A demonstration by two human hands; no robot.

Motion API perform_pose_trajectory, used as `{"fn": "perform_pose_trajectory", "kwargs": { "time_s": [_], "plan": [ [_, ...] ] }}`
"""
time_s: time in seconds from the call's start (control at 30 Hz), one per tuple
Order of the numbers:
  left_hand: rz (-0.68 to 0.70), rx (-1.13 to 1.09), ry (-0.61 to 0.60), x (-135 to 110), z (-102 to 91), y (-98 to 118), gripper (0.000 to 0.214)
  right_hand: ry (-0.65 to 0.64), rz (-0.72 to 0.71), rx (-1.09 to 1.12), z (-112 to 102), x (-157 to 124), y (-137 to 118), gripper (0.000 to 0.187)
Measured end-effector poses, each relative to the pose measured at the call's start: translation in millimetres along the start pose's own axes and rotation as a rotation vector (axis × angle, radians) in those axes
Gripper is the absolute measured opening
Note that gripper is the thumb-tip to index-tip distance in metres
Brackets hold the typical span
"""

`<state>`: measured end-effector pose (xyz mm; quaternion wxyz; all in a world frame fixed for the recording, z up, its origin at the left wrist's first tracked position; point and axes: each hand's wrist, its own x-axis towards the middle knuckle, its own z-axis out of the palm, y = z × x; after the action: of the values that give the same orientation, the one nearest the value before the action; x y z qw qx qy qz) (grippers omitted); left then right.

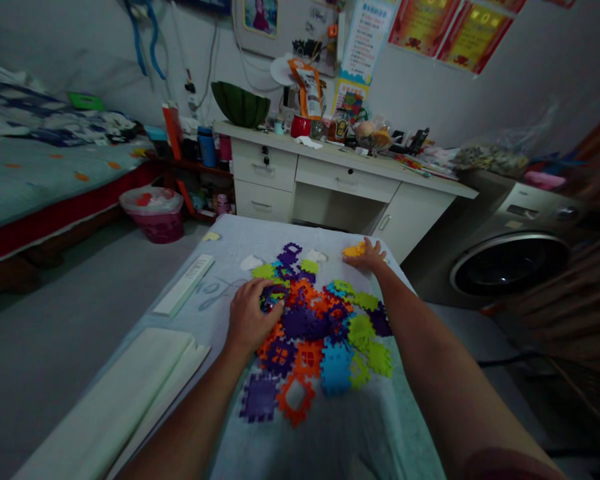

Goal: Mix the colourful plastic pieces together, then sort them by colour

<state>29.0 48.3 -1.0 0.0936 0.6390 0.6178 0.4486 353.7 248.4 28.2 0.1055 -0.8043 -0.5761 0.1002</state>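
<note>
My left hand [253,317] is curled, thumb and fingers around a small cluster of dark purple and green interlocking plastic blocks [274,297] at the pile's left side. At the table's far right corner, my right hand [370,257] has a yellow interlocking block [354,249] between thumb and index finger, its other fingers spread. Between my arms lies a heap of notched blocks, several of each colour: purple [300,323], orange [308,359], blue [335,368] and lime green [361,331]. A purple square block [259,398] and an orange block with a hole [285,395] lie nearest me.
A pale cloth covers the table [240,233]. A long white box [185,285] and a folded white board [115,393] lie along its left side. Beyond stand a cluttered white desk [265,170], a pink bin [160,223] and a washing machine [495,220].
</note>
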Motion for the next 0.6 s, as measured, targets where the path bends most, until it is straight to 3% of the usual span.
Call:
{"fn": "perform_pose_trajectory", "kwargs": {
  "time_s": [0.13,0.3,0.6],
  "plan": [
    [-0.01,0.011,-0.004,-0.4,-0.8,1.7,0.035,-0.031,-0.067,-0.065,0.9,3.3,-3.3,0.103],
    [-0.015,0.018,-0.013,-0.5,-1.0,2.2,0.035,0.011,-0.136,-0.13,-8.4,-12.5,-3.1,0.074],
    [-0.011,0.043,-0.034,0.0,-1.7,1.8,0.034,0.211,-0.316,-0.142,-17.9,-46.8,21.8,0.064]
  ]
}}
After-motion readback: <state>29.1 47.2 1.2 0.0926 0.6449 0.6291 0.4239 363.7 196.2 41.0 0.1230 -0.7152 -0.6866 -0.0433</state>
